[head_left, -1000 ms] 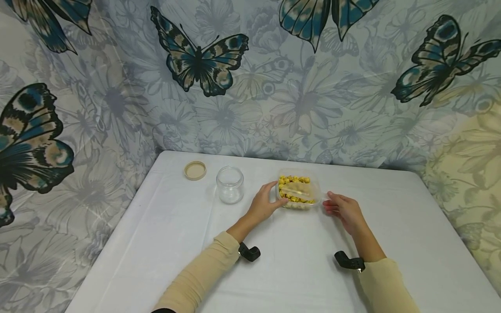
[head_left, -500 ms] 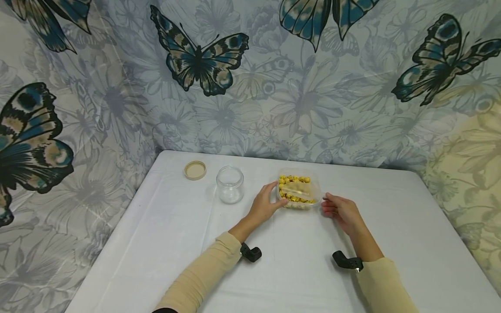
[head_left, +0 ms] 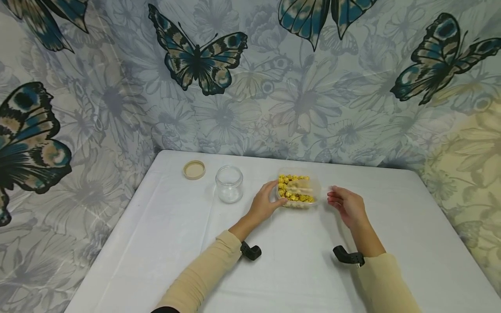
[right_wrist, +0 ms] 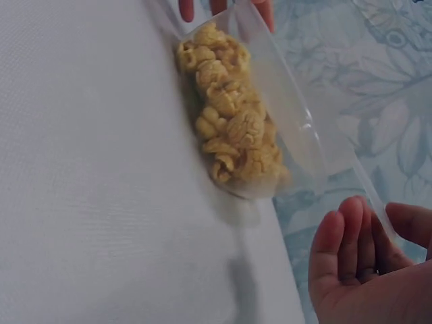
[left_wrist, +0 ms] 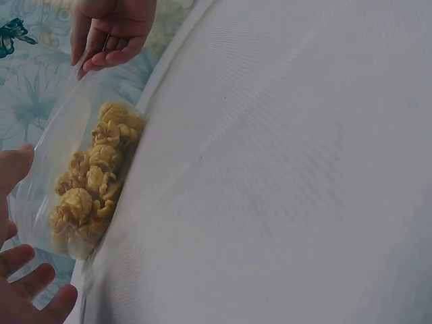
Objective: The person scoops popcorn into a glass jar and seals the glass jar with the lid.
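A clear plastic container [head_left: 300, 204] of yellow popcorn [right_wrist: 236, 121] sits toward the back of the white table. My left hand [head_left: 263, 203] grips its left end, thumb at the near side and fingers spread around the far side. At the opposite end, my right hand [head_left: 348, 204] pinches the edge of a clear lid [right_wrist: 372, 194] between thumb and fingers. The lid's right side stands raised from the container in the right wrist view. In the left wrist view, popcorn shows through the container's wall, and the right hand appears beyond it with fingers curled.
An uncovered glass jar [head_left: 229, 186] stands left of the container. Farther left lies a round, beige-rimmed jar lid [head_left: 194, 170]. Butterfly-patterned fabric [head_left: 219, 117] hangs behind the table's back edge [head_left: 352, 165] and along its left side.
My right hand has moved slightly up and to the right with the lid's edge, and the popcorn shows more plainly. My left hand stays at the container.
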The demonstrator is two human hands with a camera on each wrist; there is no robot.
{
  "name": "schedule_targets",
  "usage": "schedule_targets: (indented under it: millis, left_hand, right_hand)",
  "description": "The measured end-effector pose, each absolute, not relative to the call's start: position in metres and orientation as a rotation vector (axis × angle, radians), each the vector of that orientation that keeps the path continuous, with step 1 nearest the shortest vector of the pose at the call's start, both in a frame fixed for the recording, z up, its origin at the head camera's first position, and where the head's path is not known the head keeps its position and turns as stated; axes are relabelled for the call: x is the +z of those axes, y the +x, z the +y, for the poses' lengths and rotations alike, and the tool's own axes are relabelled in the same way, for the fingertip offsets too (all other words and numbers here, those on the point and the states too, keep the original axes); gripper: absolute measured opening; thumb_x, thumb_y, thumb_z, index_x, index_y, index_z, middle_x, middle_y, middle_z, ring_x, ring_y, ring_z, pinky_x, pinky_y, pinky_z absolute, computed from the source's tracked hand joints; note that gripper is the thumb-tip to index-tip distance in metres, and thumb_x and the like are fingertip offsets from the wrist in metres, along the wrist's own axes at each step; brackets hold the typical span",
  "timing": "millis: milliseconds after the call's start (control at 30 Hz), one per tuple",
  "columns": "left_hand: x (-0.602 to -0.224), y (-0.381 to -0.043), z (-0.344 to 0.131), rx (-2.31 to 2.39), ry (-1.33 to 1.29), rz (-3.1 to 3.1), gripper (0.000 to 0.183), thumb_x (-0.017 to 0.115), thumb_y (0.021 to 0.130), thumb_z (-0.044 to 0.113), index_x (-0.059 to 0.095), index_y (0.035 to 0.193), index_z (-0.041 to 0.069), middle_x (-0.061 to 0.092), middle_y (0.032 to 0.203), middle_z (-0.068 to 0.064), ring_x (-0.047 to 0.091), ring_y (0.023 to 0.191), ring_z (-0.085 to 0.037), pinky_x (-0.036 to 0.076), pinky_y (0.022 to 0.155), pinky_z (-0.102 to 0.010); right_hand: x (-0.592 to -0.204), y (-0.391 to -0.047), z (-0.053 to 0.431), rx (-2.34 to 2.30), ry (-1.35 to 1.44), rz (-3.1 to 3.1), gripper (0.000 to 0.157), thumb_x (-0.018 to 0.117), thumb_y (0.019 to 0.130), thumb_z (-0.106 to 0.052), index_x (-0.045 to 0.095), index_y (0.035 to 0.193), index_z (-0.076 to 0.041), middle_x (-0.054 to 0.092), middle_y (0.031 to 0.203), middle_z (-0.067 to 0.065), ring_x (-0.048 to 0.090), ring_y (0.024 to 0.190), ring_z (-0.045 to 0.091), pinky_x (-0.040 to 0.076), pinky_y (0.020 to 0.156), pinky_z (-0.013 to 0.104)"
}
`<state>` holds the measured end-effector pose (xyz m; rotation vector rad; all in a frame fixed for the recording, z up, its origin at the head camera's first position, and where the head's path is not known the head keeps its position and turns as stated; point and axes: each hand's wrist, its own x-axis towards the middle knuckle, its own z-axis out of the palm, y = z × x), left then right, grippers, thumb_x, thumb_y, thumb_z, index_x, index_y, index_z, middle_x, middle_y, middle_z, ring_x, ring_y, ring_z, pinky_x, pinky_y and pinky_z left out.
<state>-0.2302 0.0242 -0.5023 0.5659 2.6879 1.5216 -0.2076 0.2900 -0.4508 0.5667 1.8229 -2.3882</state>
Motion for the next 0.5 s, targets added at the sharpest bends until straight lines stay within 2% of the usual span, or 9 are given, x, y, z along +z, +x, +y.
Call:
schedule_targets:
  millis: [300,500]
  left_hand:
    - [-0.502,-0.233,0.022,1.439,0.647,2.697,0.072,0.064,0.093,0.039,0.035,0.151,0.007,0.035,0.156,-0.013,0.034,0.144,-0.032,0.035,0.115,-0.049]
    - [-0.502,-0.234,0.020,1.412,0.650,2.733,0.073,0.066,0.091,0.040,0.037,0.150,0.007,0.036,0.156,-0.011,0.036,0.143,-0.030,0.036,0.115,-0.047]
  right_hand:
    - [-0.434,-0.209,0.288,-2.505,0.458,1.935,0.015,0.059,0.098,-0.017,0.072,0.097,-0.010,0.071,0.078,-0.002,0.068,0.074,0.009,0.059,0.067,0.020]
    - [-0.417,-0.212,0.287,-2.525,0.389,2.130,0.013,0.062,0.096,-0.013,0.073,0.091,-0.010,0.071,0.074,-0.002,0.067,0.066,0.007,0.058,0.062,0.019]
